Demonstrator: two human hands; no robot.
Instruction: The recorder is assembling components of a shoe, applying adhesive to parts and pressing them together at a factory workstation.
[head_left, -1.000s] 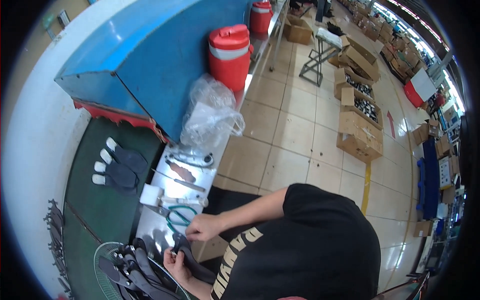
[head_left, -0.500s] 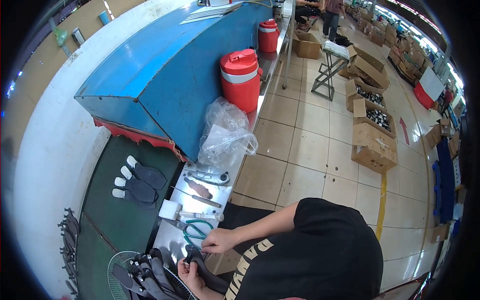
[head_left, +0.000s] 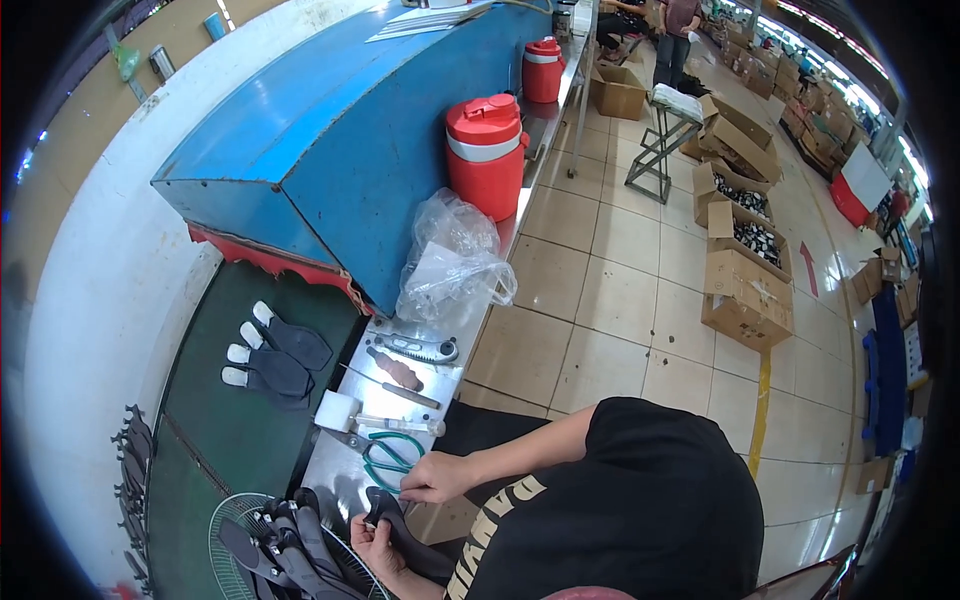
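Note:
My left hand (head_left: 377, 547) pinches the end of a dark grey, paddle-shaped piece (head_left: 403, 537), whose body runs down against my black shirt. Just beside it my right hand (head_left: 436, 478) is closed, fingertips close to the piece's upper end. What those fingers hold, if anything, is too small to make out. Green-handled scissors (head_left: 385, 455) lie on the metal ledge against my right hand. A wire basket (head_left: 217, 560) filled with similar dark pieces (head_left: 300, 545) stands left of my left hand.
On the ledge lie a syringe (head_left: 400, 425), a white block (head_left: 337, 410), a thin-shafted tool (head_left: 408, 396) and a utility knife (head_left: 420, 349). Beyond are a plastic bag (head_left: 452, 265) and red jugs (head_left: 486, 170). White-tipped dark pieces (head_left: 280, 375) rest on the green belt (head_left: 200, 420) before a blue housing (head_left: 370, 150).
The view has shifted slightly. Both hands stay close together at the dark grey piece, with only a slight movement of the fingers.

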